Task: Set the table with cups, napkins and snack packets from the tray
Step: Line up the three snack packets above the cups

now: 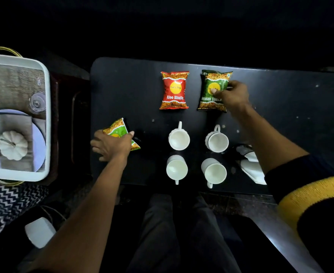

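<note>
On the black table point(134, 91) lie a red snack packet point(174, 90) and, to its right, a dark green snack packet point(211, 83). My right hand point(233, 95) grips the dark green packet at its right edge, thumb on its front. My left hand point(113, 143) holds a light green snack packet point(117, 129) at the table's left side. Several white cups stand in two rows in front of me, such as one cup point(179, 138) and another cup point(217, 141). White napkins point(252, 170) lie at the right, partly hidden by my right arm.
A white tray point(47, 107) with a printed picture on its floor sits on a stand to the left of the table. A zigzag-patterned cloth point(10, 200) lies below it. My legs show under the table's near edge. The surroundings are dark.
</note>
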A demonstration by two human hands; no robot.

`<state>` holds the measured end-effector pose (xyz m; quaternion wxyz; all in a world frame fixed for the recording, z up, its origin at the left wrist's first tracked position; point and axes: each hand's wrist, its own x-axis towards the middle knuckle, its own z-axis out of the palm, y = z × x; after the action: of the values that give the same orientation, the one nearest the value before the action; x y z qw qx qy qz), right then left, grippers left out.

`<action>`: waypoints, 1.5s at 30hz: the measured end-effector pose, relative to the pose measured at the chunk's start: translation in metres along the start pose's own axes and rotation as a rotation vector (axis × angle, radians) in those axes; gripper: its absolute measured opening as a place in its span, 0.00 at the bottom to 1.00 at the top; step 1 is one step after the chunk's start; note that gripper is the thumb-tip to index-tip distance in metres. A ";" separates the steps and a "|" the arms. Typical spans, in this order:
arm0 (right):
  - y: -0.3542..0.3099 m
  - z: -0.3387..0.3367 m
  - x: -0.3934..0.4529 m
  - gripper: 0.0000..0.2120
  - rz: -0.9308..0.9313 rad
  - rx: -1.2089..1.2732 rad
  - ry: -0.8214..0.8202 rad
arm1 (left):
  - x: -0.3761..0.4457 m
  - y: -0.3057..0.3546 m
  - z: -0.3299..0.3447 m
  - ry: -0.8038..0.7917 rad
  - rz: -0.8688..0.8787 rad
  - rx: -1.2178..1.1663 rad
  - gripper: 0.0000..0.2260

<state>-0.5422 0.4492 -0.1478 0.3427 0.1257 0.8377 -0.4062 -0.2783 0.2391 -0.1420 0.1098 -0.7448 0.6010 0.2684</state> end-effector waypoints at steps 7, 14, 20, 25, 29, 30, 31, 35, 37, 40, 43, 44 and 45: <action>-0.002 0.005 -0.005 0.23 -0.016 -0.122 0.005 | 0.007 -0.019 0.002 -0.073 -0.086 -0.237 0.33; 0.001 0.002 -0.047 0.29 -0.243 -0.213 0.153 | -0.033 0.011 -0.005 0.050 0.324 -0.286 0.36; -0.015 0.013 -0.105 0.19 -0.116 0.163 -0.440 | -0.111 0.046 0.015 -0.174 0.730 -0.407 0.37; -0.016 -0.007 -0.111 0.08 -0.123 0.407 -0.402 | -0.138 0.059 0.020 -0.458 0.830 -0.409 0.40; -0.010 -0.031 -0.108 0.13 -0.127 0.408 -0.391 | -0.144 0.069 0.018 -0.685 0.722 -0.553 0.33; -0.009 -0.034 -0.107 0.13 -0.119 0.413 -0.388 | -0.147 0.072 0.020 -0.672 0.695 -0.558 0.31; -0.007 -0.037 -0.105 0.14 -0.114 0.411 -0.380 | -0.151 0.074 0.022 -0.651 0.670 -0.567 0.30; -0.001 -0.046 -0.105 0.26 -0.126 0.305 -0.321 | -0.169 0.082 0.038 -0.590 0.650 -0.588 0.26; 0.002 -0.048 -0.106 0.29 -0.158 0.270 -0.279 | -0.179 0.087 0.045 -0.597 0.662 -0.598 0.26; 0.005 -0.057 -0.105 0.32 -0.158 0.298 -0.223 | -0.187 0.097 0.055 -0.615 0.665 -0.583 0.26; 0.005 -0.072 -0.100 0.35 -0.114 0.362 -0.161 | -0.190 0.107 0.062 -0.675 0.638 -0.582 0.25; 0.007 -0.078 -0.096 0.36 -0.099 0.370 -0.141 | -0.191 0.110 0.064 -0.710 0.631 -0.569 0.26; 0.008 -0.082 -0.093 0.36 -0.092 0.372 -0.124 | -0.191 0.113 0.067 -0.744 0.637 -0.534 0.28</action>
<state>-0.5092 0.5235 -0.0537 0.3458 0.1233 0.7304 -0.5760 -0.4293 0.4027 -0.0780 0.0353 -0.3834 0.6283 0.6761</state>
